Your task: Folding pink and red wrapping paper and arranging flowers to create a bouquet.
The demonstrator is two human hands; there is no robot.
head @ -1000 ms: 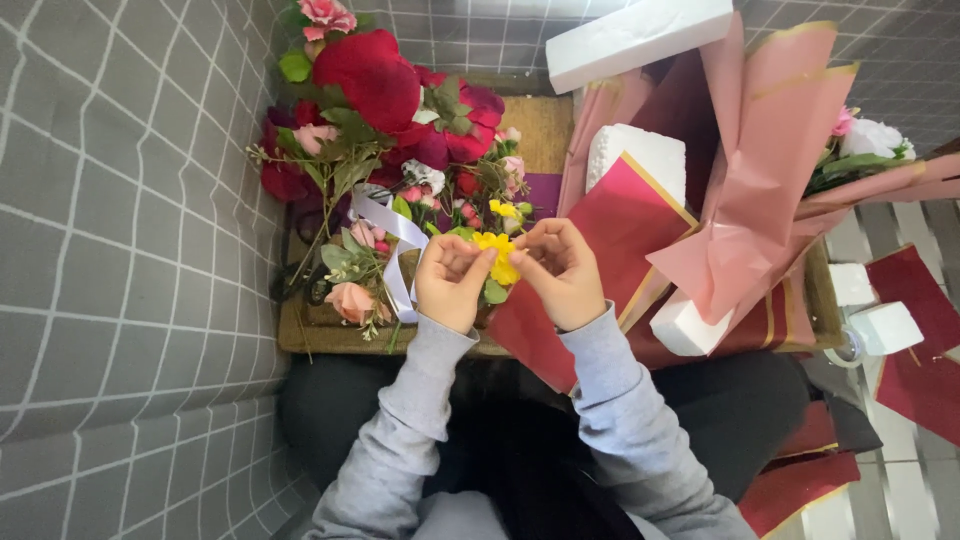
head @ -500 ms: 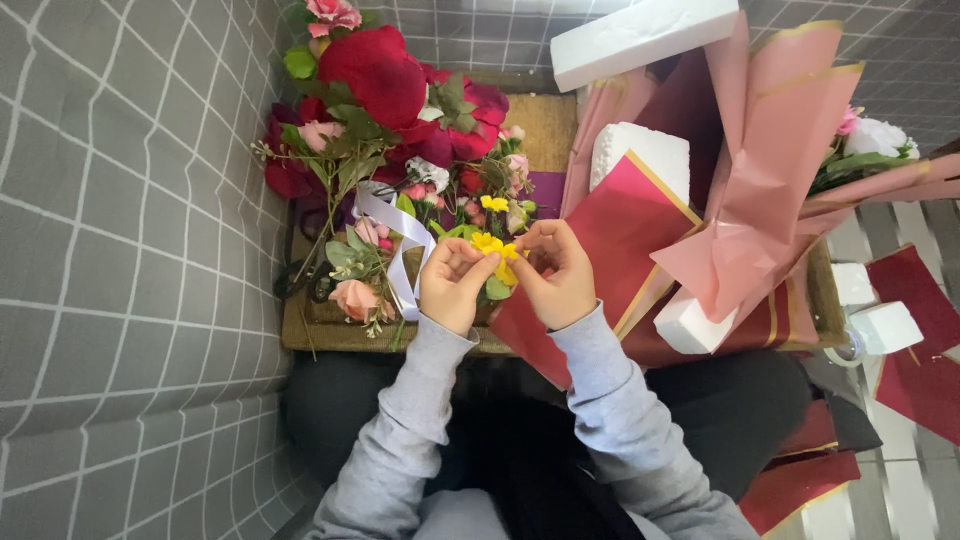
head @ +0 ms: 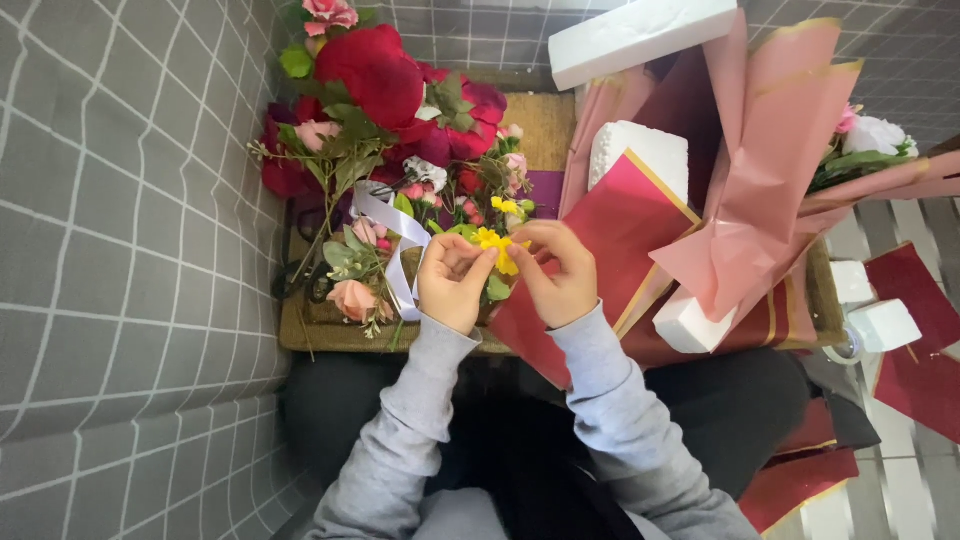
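Pinching a small yellow flower [head: 497, 245] between both hands, I grip it from the left with my left hand [head: 452, 283] and from the right with my right hand [head: 560, 272], fingertips closed on it above the near edge of the table [head: 300, 335]. Its petals are bright yellow and crinkled, with a green leaf [head: 497, 288] showing just below — the stem itself is hidden behind my fingers. A white ribbon [head: 398, 235] loops just left of my left hand, beside pink buds and a big red rose [head: 375, 75]. To the right lie dark red wrapping paper [head: 625, 215], paler pink paper [head: 770, 180] and white foam blocks [head: 645, 150] — one block is cut off by the top edge.
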